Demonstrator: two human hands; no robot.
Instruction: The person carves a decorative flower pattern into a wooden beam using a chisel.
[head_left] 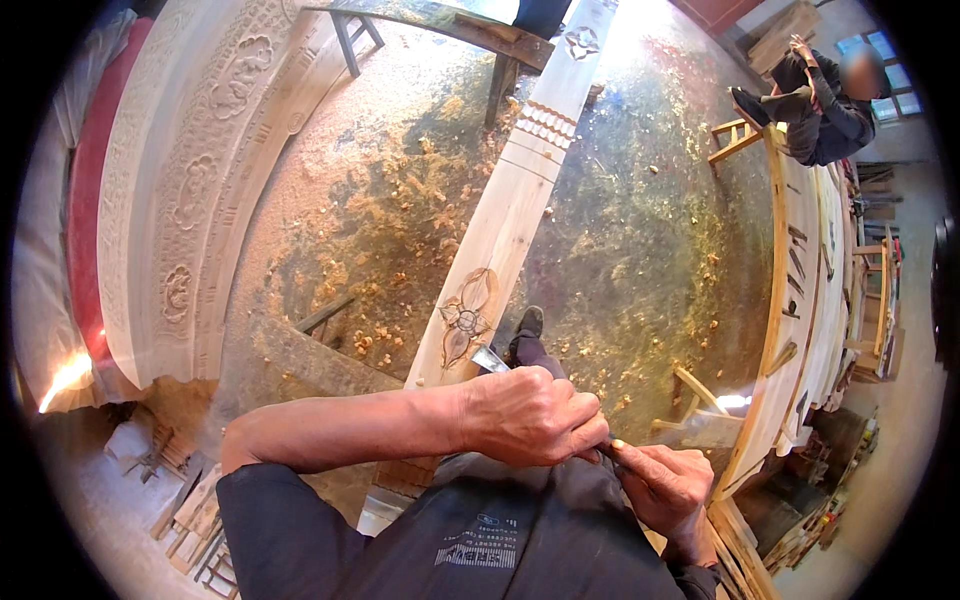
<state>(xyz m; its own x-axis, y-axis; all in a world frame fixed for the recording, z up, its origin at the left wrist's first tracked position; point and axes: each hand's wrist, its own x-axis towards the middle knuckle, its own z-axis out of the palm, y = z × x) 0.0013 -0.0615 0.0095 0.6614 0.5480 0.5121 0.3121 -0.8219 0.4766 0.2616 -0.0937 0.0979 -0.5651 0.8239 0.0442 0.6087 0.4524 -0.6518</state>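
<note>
My left hand [530, 415] is closed around a chisel, its flat metal blade [488, 357] pointing up-left onto a long pale wooden board [510, 200], just below a carved, dark-outlined flower motif [466, 316]. My right hand [662, 485] is closed on the chisel's rear handle, lower and to the right. The board runs away from me, with a row of notches and another carved motif farther along. My dark shirt and one shoe show beneath my arms; the board's near part is partly hidden by them.
Large carved panels [180, 200] stand at left. A wooden stand [500, 55] crosses under the board's far part. At right, a long bench [775, 350] holds tools; a seated person [830, 110] in dark clothes is beyond it. Wood shavings [365, 345] litter the floor.
</note>
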